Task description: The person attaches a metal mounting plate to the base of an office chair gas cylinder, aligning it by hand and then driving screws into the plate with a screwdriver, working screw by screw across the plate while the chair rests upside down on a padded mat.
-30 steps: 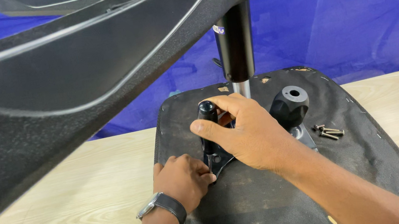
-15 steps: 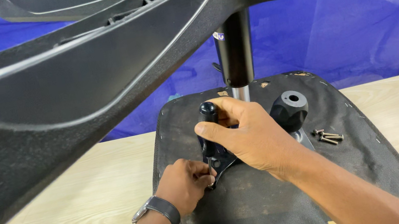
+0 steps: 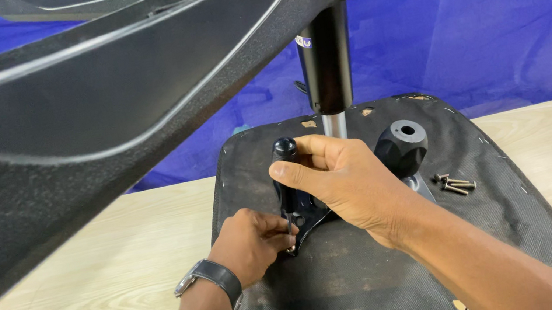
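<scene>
Both hands work a screwdriver at a black bracket on the underside of a chair seat.

A wide black chair part (image 3: 98, 117) looms across the upper left. The left hand (image 3: 249, 241), a watch (image 3: 208, 278) on its wrist, pinches its fingers narrowly at the screwdriver's tip by the bracket (image 3: 304, 211). The right hand (image 3: 348, 184) is wrapped around the upright black-handled screwdriver (image 3: 284, 157). Behind rises the chair's column (image 3: 327, 64). Further right stands a black knob (image 3: 401, 145), with loose screws (image 3: 454, 185) beside it, all on the seat underside (image 3: 510, 213) lying on the wooden table (image 3: 74, 286).
</scene>
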